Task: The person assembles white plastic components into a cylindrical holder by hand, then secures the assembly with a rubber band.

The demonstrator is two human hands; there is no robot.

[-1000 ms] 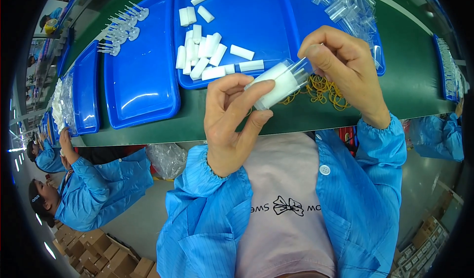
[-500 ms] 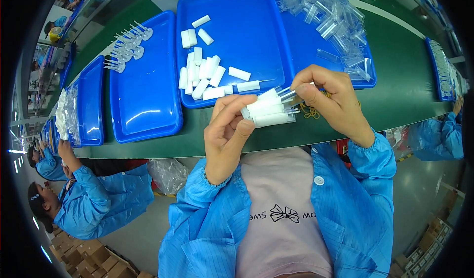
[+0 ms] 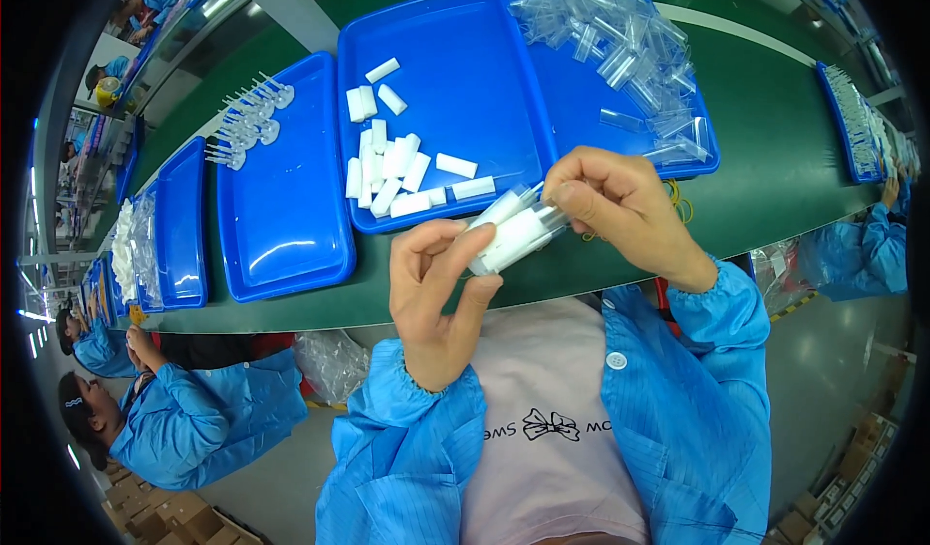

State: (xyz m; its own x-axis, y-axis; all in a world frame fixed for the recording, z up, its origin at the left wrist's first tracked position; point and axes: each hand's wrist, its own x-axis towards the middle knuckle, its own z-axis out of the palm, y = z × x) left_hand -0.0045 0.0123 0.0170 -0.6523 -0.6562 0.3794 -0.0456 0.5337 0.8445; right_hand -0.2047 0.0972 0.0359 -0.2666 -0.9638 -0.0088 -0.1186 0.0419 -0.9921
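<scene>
My left hand [image 3: 441,293] is closed around a small bundle of clear plastic tubes with white cylinders inside [image 3: 515,239], held slantwise over the table's near edge. At the bundle's upper right end, my right hand [image 3: 620,206] pinches a clear tube end between thumb and fingers. How far that tube reaches among the others is partly hidden by the fingers. Just beyond my hands, loose white cylinders [image 3: 386,167] lie in the lower left part of the middle blue tray [image 3: 465,80]. One white cylinder in a clear tube [image 3: 473,187] lies at that tray's near edge.
A heap of empty clear tubes [image 3: 630,56] fills much of the right blue tray. The left blue tray [image 3: 281,186] holds white stemmed parts [image 3: 254,114] at its far end. Yellow bands [image 3: 681,204] lie beside my right hand. A co-worker in blue [image 3: 194,414] sits at left.
The bundle has tilted more steeply, its right end rising. My right hand has come closer to it, and the gap at the tube ends looks smaller. The whole view has shifted slightly.
</scene>
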